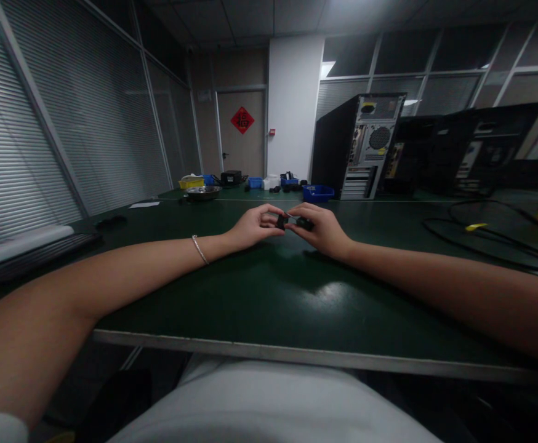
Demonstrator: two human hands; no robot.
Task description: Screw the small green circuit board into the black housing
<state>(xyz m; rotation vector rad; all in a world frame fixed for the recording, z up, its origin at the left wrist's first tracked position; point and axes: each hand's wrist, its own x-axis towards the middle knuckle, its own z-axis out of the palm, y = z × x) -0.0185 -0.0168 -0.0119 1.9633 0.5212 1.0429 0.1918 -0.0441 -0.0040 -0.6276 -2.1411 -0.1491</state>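
Note:
Both hands meet above the middle of the green table. My left hand is closed, pinching a small black part between thumb and fingers. Facing it, my right hand is closed around a dark, short piece that lies partly hidden in the fingers. A thin pale sliver shows between the fingertips of the two hands. Both held pieces are too small and dark to name, and I cannot tell whether they touch.
Along the back stand a metal bowl, a yellow bin, a blue bin and small dark parts. A computer tower rises at back right. Black cables coil at right; a keyboard lies at left.

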